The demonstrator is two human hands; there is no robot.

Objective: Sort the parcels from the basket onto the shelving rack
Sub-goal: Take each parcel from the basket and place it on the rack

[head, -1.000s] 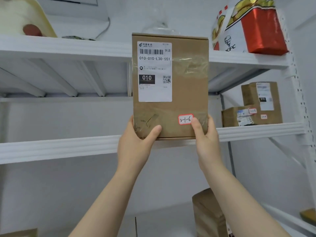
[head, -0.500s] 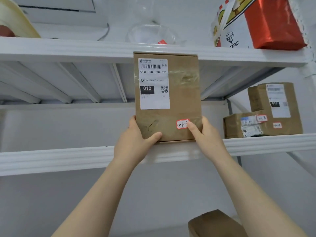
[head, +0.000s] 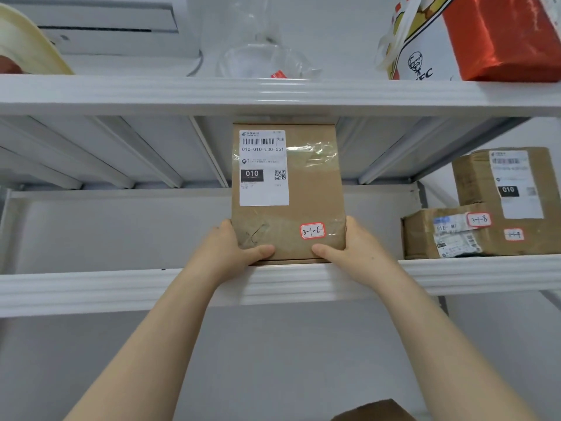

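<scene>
Three cardboard parcels on middle shelf (head: 91,287): tall parcel (head: 288,214) tagged 3-1-6 at centre, flat parcel (head: 425,235) and upright parcel (head: 473,177) together at right. Two hands: left hand (head: 230,250) and right hand (head: 355,247) clasp tall parcel's lower corners, thumbs across front. Tall parcel stands upright between them, base at shelf's front edge.

The single head-worn camera is facing the white shelving rack (head: 485,271) straight on from close by and is tilting slightly upward. It is sitting below the upper shelf (head: 121,95), whose ribbed underside is showing, and just above the middle shelf (head: 91,290), whose front lip is crossing the frame below centre. Both forearms are reaching in from the bottom edge, with the left hand (head: 230,253) and right hand (head: 355,250) meeting mid-frame on the cardboard parcel (head: 303,192). The wide lens is bowing the shelf edges and cropping the KFC bag (head: 425,56) at top right
</scene>
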